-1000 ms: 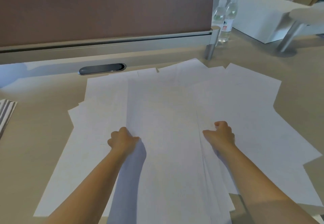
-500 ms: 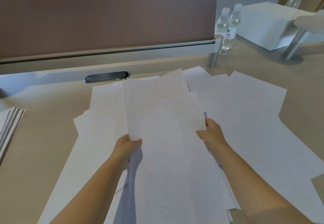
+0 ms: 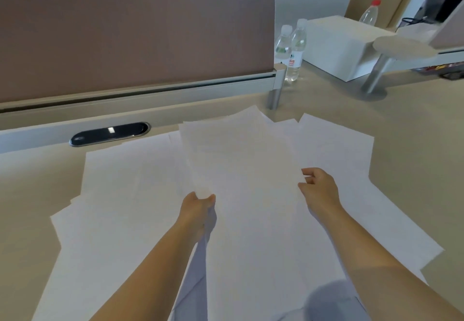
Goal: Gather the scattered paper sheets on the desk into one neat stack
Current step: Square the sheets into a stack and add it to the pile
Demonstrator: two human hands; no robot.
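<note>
Several white paper sheets (image 3: 120, 195) lie spread and overlapping across the beige desk (image 3: 25, 207). A few lifted sheets (image 3: 238, 160) hang tilted above the middle of the spread. My left hand (image 3: 198, 205) pinches their lower left corner. My right hand (image 3: 319, 190) is at their right edge, thumb and curled fingers pinching the edge. More sheets lie under both forearms and fan out to the right (image 3: 351, 160).
A brown partition (image 3: 125, 44) runs along the desk's far side, with a dark cable slot (image 3: 109, 133) below it. Two water bottles (image 3: 293, 52), a white box (image 3: 336, 47) and a metal post (image 3: 375, 74) stand at the back right.
Both hands went from resting as fists on the spread to lifting a few sheets off it. The view has tilted up and the lifted sheets now lean toward the right.
</note>
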